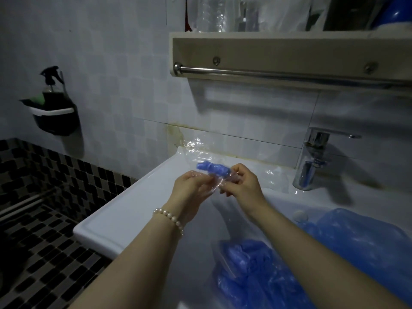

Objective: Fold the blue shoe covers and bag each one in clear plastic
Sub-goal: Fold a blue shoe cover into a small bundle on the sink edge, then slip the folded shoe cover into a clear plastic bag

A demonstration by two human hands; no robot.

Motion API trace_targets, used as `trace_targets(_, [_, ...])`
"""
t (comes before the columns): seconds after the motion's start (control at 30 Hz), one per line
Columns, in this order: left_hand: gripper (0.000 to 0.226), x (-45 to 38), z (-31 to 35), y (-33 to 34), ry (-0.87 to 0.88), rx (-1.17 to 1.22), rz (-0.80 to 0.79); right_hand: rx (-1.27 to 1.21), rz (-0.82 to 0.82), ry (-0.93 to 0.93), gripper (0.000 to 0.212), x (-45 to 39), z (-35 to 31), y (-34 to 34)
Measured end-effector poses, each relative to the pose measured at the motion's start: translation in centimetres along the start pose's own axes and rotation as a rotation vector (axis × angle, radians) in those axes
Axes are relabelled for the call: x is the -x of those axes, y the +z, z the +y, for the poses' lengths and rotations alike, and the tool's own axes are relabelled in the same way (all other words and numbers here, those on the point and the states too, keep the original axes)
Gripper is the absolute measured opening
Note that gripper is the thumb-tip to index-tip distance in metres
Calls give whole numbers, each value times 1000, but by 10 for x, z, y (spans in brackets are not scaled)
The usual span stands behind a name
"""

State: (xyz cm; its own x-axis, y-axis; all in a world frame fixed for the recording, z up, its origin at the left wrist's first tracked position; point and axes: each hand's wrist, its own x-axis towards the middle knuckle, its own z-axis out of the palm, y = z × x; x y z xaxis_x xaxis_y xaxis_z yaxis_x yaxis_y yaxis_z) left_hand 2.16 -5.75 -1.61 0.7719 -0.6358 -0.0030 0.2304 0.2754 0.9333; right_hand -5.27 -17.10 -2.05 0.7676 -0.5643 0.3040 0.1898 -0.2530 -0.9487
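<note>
A folded blue shoe cover (pixel 213 168) sits inside a small clear plastic bag (pixel 201 152) held above the left rim of the white sink (pixel 124 210). My left hand (pixel 192 186) pinches the bag's near left edge. My right hand (pixel 242 182) pinches its near right edge, close beside the blue bundle. The bag's far end stands up crinkled toward the wall. Loose blue shoe covers (pixel 252 270) lie piled in the basin below my forearms, and another blue heap (pixel 361 237) lies at the right.
A chrome tap (pixel 312 161) stands at the back right, with more clear plastic (pixel 276 177) lying beside it. A shelf with a steel towel rail (pixel 289 74) hangs overhead. A black holder with a spray bottle (pixel 53 108) is fixed on the left wall.
</note>
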Motion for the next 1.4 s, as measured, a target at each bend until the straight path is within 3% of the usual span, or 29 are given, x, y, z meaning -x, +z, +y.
trace_targets(0.1, [25, -3, 2, -5, 37, 12, 28, -357, -185, 264, 21, -4, -12, -11])
trace_targets(0.17, [20, -4, 2, -6, 42, 27, 27, -292, -176, 353, 15, -8, -14, -16])
trace_targets(0.23, [14, -4, 1, -4, 40, 18, 32, 14, -125, 289, 21, -9, -12, -18])
trace_targets(0.3, [27, -4, -1, -4, 34, -40, 58, 131, -82, 246, 18, -8, -13, -17])
trace_targets(0.4, [30, -4, -2, -3, 39, -127, 74, 72, -51, 289, 16, -8, -13, -20])
trace_targets(0.6, [32, -2, -3, -4, 26, -130, -45, -159, -1, 335, 25, -8, -8, -10])
trace_targets(0.87, [34, -5, -4, -9, 18, -273, -64, -119, -45, 399, 22, -6, -3, -7])
trace_targets(1.07, [51, -4, -2, -11, -4, -304, -96, -148, -127, 419, 21, -5, -1, -6])
trace_targets(1.17, [41, -3, -1, -10, -5, -336, -93, -140, -127, 392, 15, -3, -3, -5])
trace_targets(1.27, [36, -6, -3, -10, -49, -361, -47, -278, -13, 340, 11, -3, -4, -3])
trace_targets(1.4, [20, -7, -3, -8, -85, -300, -32, -269, -29, 342, 20, -2, -1, 4])
